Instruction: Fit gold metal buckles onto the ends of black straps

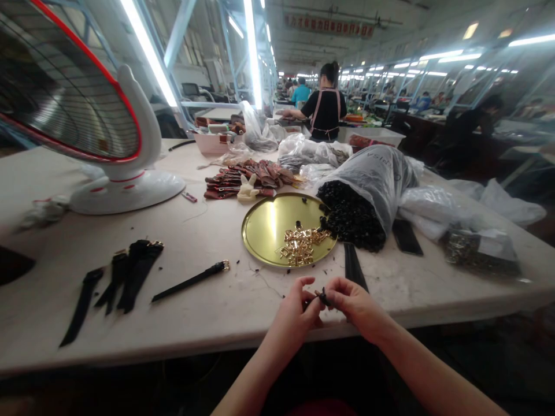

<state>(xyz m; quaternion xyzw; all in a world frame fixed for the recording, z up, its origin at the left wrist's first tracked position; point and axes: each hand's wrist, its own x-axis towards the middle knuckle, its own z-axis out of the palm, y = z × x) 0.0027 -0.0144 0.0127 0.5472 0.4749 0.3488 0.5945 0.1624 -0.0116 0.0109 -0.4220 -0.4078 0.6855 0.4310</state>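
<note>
My left hand [296, 309] and my right hand [353, 301] meet at the table's near edge, both pinched on a small dark piece [322, 297] between the fingertips. A black strap [353, 267] runs from under my right hand toward a round gold tray [264, 228]. The tray holds several gold buckles [300, 244]. Beside the tray, a plastic bag [368, 185] spills small black loops [349, 219].
A finished black strap with buckle [191, 281] lies left of the tray, and more black straps [125, 277] lie farther left. A white and red fan [87, 115] stands at the back left. Brown straps [251, 176] are piled behind the tray. A person [325, 107] stands at the far end.
</note>
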